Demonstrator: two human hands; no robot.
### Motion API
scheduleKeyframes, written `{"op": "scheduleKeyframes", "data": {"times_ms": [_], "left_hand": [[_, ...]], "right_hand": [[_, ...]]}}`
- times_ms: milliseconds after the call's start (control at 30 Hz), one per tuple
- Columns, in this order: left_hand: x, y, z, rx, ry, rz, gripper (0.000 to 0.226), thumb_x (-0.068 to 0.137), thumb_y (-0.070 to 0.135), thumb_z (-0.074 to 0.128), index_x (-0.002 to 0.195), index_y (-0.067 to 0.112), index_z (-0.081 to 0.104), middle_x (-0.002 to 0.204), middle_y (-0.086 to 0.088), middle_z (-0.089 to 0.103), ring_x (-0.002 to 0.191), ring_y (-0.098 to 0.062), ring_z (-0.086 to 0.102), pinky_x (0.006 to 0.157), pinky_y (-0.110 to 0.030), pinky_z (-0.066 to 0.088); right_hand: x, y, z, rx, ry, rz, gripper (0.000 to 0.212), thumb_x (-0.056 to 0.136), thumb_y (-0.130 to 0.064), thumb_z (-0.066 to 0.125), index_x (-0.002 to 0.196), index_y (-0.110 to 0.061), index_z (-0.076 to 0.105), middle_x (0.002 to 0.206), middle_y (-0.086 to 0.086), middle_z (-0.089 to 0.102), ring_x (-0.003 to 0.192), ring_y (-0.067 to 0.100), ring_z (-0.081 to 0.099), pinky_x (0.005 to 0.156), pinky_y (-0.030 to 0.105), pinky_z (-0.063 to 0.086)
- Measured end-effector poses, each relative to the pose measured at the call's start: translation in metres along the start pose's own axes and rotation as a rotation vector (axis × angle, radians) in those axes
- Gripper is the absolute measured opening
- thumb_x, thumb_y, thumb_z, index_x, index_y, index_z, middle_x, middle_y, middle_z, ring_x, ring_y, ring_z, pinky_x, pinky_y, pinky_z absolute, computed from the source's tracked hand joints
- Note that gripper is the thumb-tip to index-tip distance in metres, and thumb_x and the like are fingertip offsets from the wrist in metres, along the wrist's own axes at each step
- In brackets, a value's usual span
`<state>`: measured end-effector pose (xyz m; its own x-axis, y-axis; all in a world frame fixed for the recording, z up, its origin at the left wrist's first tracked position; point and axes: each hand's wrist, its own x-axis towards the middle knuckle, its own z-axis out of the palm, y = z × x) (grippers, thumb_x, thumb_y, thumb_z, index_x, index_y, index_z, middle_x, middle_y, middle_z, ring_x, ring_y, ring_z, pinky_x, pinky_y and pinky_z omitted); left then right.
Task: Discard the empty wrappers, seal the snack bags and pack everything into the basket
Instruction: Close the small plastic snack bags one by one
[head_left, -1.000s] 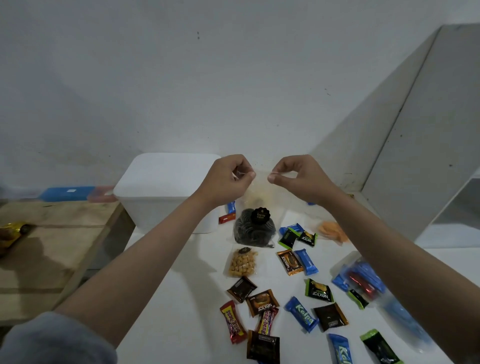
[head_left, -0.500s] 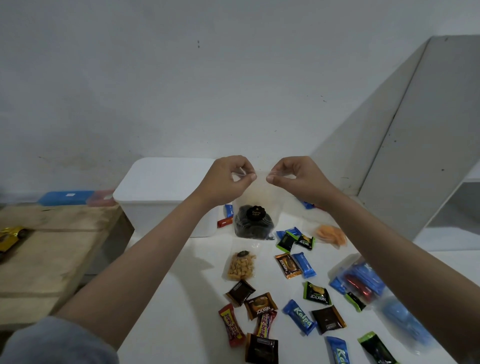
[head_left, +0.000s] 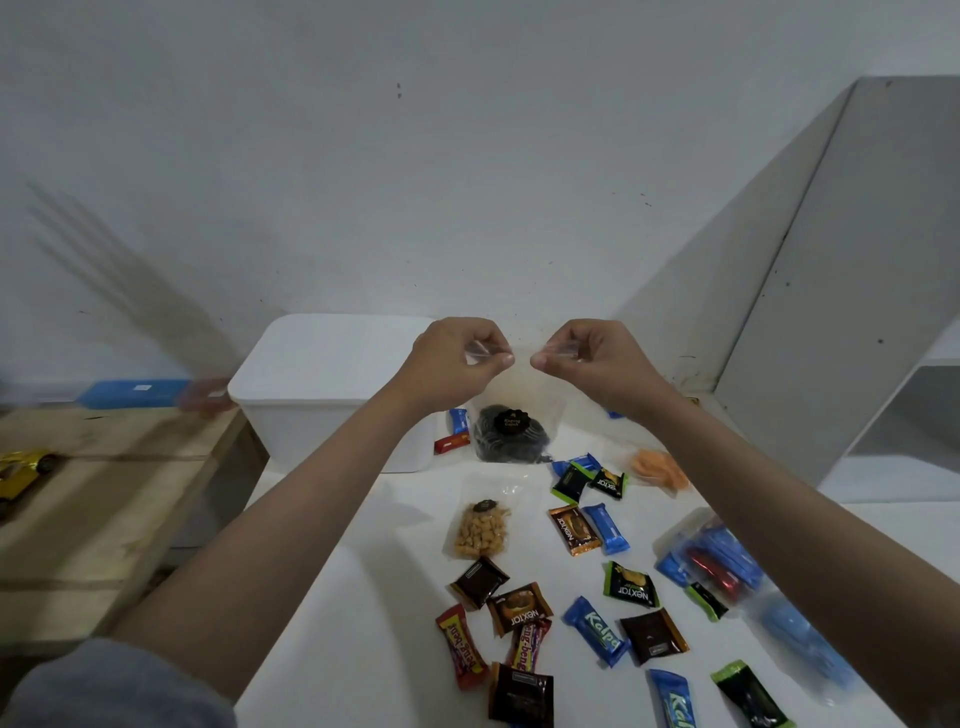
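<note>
I hold a clear snack bag with dark snacks (head_left: 511, 441) up above the white table (head_left: 363, 597). My left hand (head_left: 457, 358) pinches the left end of its top edge, and my right hand (head_left: 587, 358) pinches the right end. The dark contents hang at the bag's bottom, just above the table. A clear bag of yellow snacks (head_left: 482, 527) lies below it. Several small wrapped snacks (head_left: 571, 597) are scattered over the table. The white basket (head_left: 311, 395) stands at the back left, behind my left hand.
A clear bag with blue and red packets (head_left: 719, 564) lies at the right. An orange snack bag (head_left: 660, 467) sits behind it. A wooden bench (head_left: 93, 519) with a gold wrapper (head_left: 23, 470) is at the left. A white shelf panel (head_left: 831, 286) rises at the right.
My view tilted up a little. Both hands stay at the bag's top edge, pinching it, with the gap between them about the same.
</note>
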<state>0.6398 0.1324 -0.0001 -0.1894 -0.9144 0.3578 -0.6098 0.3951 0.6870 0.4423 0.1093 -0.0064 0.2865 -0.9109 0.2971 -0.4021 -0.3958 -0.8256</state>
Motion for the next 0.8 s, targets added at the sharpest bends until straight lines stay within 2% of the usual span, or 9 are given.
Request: {"op": "scheduleKeyframes", "data": {"times_ms": [133,200,233,300,367,467,567,700,800], "left_hand": [[0.001,-0.004,0.003,-0.01,-0.001,-0.005,0.007,0.084,0.029,0.067,0.077,0.03,0.066,0.085,0.015,0.07,0.093,-0.007,0.065,0.094,-0.045,0.049],[0.002,-0.006,0.003,0.026,-0.009,0.005,0.005,0.08,0.037,0.065,0.076,0.034,0.065,0.083,0.019,0.069,0.092,-0.004,0.065,0.097,-0.048,0.045],[0.003,-0.005,0.004,0.054,-0.018,0.012,0.005,0.079,0.038,0.064,0.077,0.034,0.065,0.081,0.021,0.068,0.092,-0.002,0.065,0.099,-0.048,0.042],[0.004,-0.002,0.004,0.112,-0.029,0.015,0.006,0.081,0.037,0.067,0.082,0.031,0.066,0.083,0.023,0.066,0.096,-0.003,0.064,0.102,-0.042,0.034],[0.005,0.0,0.005,0.17,-0.026,0.023,0.007,0.084,0.036,0.066,0.085,0.029,0.067,0.086,0.021,0.067,0.099,-0.003,0.063,0.1,-0.037,0.028],[0.006,0.0,0.005,0.128,-0.024,0.036,0.006,0.083,0.035,0.065,0.077,0.036,0.064,0.083,0.021,0.068,0.095,-0.003,0.064,0.103,-0.045,0.035],[0.006,-0.003,0.005,0.044,-0.008,0.019,0.008,0.078,0.038,0.063,0.07,0.039,0.062,0.078,0.025,0.068,0.091,0.001,0.065,0.1,-0.049,0.041],[0.007,-0.004,0.006,-0.004,0.009,0.0,0.009,0.074,0.043,0.061,0.073,0.035,0.066,0.078,0.023,0.069,0.09,0.0,0.065,0.098,-0.049,0.043],[0.006,-0.005,0.007,-0.026,0.011,-0.018,0.008,0.073,0.044,0.062,0.071,0.037,0.065,0.078,0.025,0.069,0.092,-0.001,0.065,0.099,-0.05,0.042]], "right_hand": [[-0.004,-0.002,0.0,0.037,-0.01,-0.003,0.016,0.079,-0.015,0.075,0.074,-0.005,0.065,0.072,0.0,0.066,0.068,0.001,0.064,0.069,0.021,0.049],[-0.007,-0.007,-0.001,0.068,-0.017,-0.01,0.014,0.082,-0.007,0.071,0.08,0.006,0.064,0.078,0.012,0.065,0.049,-0.005,0.058,0.053,0.007,0.043],[-0.009,-0.01,-0.001,0.077,-0.021,-0.01,0.013,0.083,-0.003,0.069,0.083,0.009,0.064,0.082,0.016,0.064,0.041,-0.006,0.054,0.045,0.004,0.038],[-0.009,-0.009,-0.001,0.092,-0.029,-0.016,0.01,0.084,-0.001,0.067,0.085,0.008,0.064,0.086,0.018,0.063,0.036,-0.007,0.051,0.038,0.004,0.035],[-0.007,-0.006,0.0,0.102,-0.027,-0.011,0.008,0.083,-0.004,0.069,0.081,0.002,0.065,0.082,0.016,0.064,0.039,-0.005,0.053,0.041,0.005,0.037],[-0.004,-0.001,-0.001,0.154,-0.023,0.009,0.012,0.078,-0.01,0.074,0.077,-0.001,0.067,0.072,0.006,0.066,0.053,-0.002,0.059,0.06,0.014,0.048],[-0.004,0.002,-0.002,0.287,-0.025,0.058,0.003,0.081,0.003,0.068,0.083,0.003,0.065,0.055,-0.005,0.063,0.037,-0.002,0.052,0.042,0.006,0.039],[0.0,0.012,0.002,0.354,0.021,0.077,0.016,0.076,0.004,0.072,0.068,-0.003,0.061,0.059,-0.007,0.065,0.057,0.003,0.061,0.058,0.014,0.047],[0.002,0.014,0.005,0.39,0.043,0.071,0.023,0.074,0.009,0.071,0.062,-0.004,0.056,0.059,-0.005,0.059,0.057,0.006,0.058,0.06,0.016,0.047]]}}
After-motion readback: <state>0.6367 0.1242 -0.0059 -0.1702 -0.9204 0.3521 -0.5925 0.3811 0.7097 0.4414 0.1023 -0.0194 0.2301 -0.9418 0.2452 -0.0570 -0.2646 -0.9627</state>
